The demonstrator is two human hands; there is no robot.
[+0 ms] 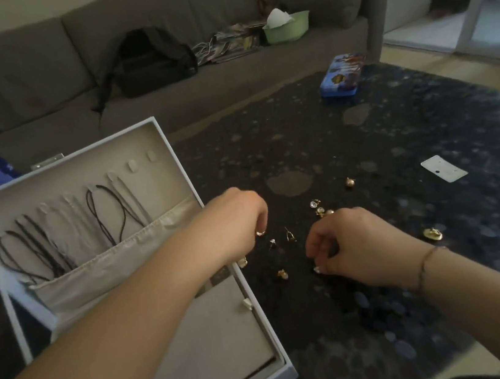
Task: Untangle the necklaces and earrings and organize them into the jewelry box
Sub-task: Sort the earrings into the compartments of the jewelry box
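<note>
Dark speckled counter [380, 145] before a grey sofa [17, 71], with the open jewelry box [196, 322] as landmark at the left edge, cord necklaces [41, 247] already hung inside its lid. Just right of the box, left hand [239, 216] hovering low, fingers [260, 228] curled down and apparently pinching a small ring-like earring [260, 233]; further right, loose gold earrings [319, 208] scattered, then right hand [353, 245] knuckles-up, fingers bent narrow, grip unclear. Likely very light, hard, slippery, easily bent at the hooks; best pinched by the bead or body.
</note>
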